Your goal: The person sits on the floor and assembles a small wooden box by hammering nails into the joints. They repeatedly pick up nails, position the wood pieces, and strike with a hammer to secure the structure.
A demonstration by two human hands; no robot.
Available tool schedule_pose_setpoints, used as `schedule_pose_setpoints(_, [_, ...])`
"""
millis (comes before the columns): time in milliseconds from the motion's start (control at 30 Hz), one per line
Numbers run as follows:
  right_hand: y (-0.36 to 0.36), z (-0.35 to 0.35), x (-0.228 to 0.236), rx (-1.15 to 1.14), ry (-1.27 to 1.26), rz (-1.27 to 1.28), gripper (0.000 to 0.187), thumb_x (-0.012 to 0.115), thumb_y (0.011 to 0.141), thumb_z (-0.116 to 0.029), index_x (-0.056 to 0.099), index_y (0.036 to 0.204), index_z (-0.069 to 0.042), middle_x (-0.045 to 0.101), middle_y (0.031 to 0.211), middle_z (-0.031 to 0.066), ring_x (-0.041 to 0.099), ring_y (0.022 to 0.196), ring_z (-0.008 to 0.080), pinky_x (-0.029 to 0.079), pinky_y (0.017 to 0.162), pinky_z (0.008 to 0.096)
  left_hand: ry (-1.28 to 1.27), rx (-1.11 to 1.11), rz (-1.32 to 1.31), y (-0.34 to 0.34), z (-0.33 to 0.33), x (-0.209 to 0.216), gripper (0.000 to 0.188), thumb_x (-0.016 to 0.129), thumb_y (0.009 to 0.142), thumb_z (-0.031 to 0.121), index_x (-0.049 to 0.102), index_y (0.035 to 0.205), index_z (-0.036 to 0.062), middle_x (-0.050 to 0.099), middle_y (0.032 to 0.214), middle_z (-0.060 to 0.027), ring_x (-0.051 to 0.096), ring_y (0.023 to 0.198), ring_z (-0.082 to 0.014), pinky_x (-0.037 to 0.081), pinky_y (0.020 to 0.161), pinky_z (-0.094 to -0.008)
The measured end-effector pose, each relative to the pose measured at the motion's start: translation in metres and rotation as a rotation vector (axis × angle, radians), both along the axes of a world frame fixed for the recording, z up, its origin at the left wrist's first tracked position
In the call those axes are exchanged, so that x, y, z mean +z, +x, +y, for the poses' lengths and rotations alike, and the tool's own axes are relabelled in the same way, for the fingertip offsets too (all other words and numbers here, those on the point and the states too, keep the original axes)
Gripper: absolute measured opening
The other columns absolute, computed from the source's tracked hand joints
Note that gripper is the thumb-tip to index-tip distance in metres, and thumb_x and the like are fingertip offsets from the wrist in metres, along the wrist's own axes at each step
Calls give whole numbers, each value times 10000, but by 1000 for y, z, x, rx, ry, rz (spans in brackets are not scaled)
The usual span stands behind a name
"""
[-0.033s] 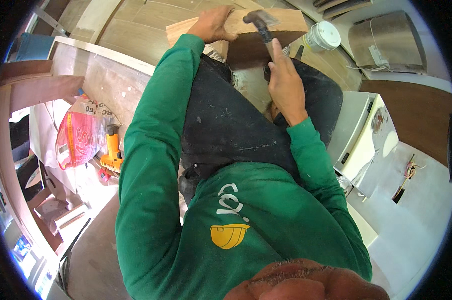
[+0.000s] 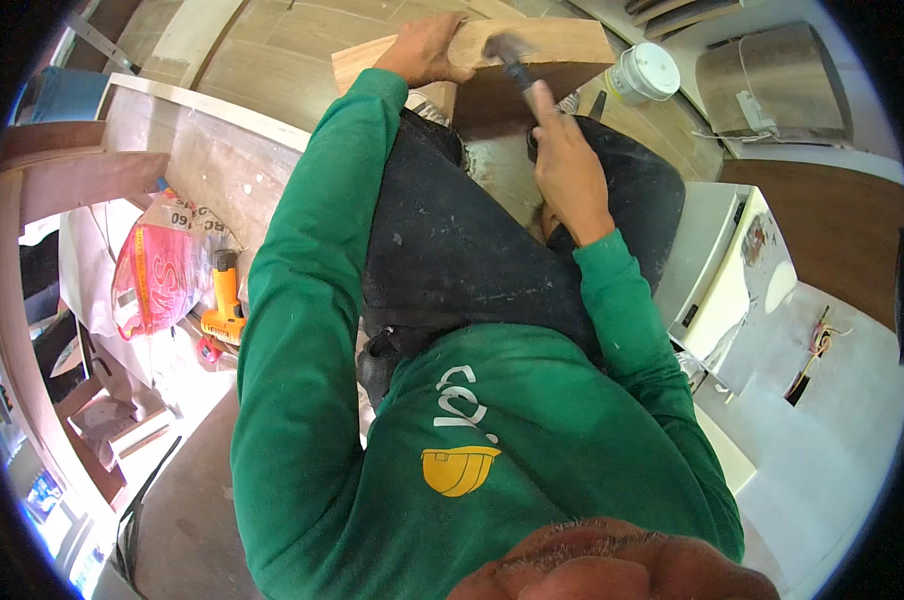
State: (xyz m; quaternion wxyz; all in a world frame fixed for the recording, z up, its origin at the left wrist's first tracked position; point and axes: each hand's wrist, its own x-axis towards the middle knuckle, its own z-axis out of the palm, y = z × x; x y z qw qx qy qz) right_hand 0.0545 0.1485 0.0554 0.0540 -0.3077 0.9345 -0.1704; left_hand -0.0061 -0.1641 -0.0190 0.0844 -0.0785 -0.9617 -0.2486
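A pale wooden piece [image 2: 562,42] with a dark brown underside stands between my legs, at the far side of the view. My left hand [image 2: 424,50] grips its top near the left end, fingers bent over the edge and thumb towards me. In my right hand [image 2: 572,175] is a hammer [image 2: 518,74], its handle wrapped by my fingers. The hammer head overlaps the wood's upper edge and is smeared by motion; I cannot tell whether it touches. My right hand sits above my right knee, and part of the handle is hidden inside it.
A white bucket [image 2: 650,72] stands right of the wood. At left are a low panel wall [image 2: 207,150], a yellow-orange power tool [image 2: 225,300] and a red printed plastic bag [image 2: 157,275]. To my right is a white cabinet-like box [image 2: 707,255]. Wood-look tiles [image 2: 292,45] cover the floor.
The hammer head has shifted slightly left and down, towards the wood. The wood's right end has moved a little. My left hand keeps its place.
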Motion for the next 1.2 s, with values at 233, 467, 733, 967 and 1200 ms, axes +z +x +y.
schedule_pose_setpoints(233, [1,24,24,3,-353,77,630,603,1062,-73,465,1675,-122,614,1552,258,634,1366,455,525,1143,508,-135,119,258,30,8,21,859,935,859,507,606,1529,80,681,1459,-203,633,1371,-383,480,1159,-464])
schedule_pose_setpoints(467, [-8,153,28,-601,-655,-540,655,726,1085,-275,496,1689,-171,651,958,-19,492,686,34,403,543,197,119,590,434,263,-59,87,221,827,1006,180,801,1172,36,797,1153,-98,716,1076,-212,552,948,-348])
schedule_pose_setpoints(733, [-59,251,-18,-621,-1018,-823,628,589,1144,-129,373,1731,-78,598,1042,26,512,751,80,468,648,226,156,1042,-534,562,8,79,230,741,1012,197,811,1140,19,770,1034,-164,735,896,-265,579,835,-391])
schedule_pose_setpoints(967, [-63,239,-16,-575,-972,-752,552,619,1134,-105,454,1654,-23,614,1043,39,551,792,86,464,668,236,-34,1058,-693,612,69,49,203,742,1013,240,828,1115,88,733,1075,-127,742,967,-336,590,848,-454])
schedule_pose_setpoints(1200, [-60,248,-26,-643,-991,-682,559,638,1125,-95,466,1652,-24,626,1079,56,558,803,102,462,676,246,-120,820,-644,603,67,25,144,721,1010,199,823,1066,115,695,1018,-104,729,968,-355,590,847,-477])
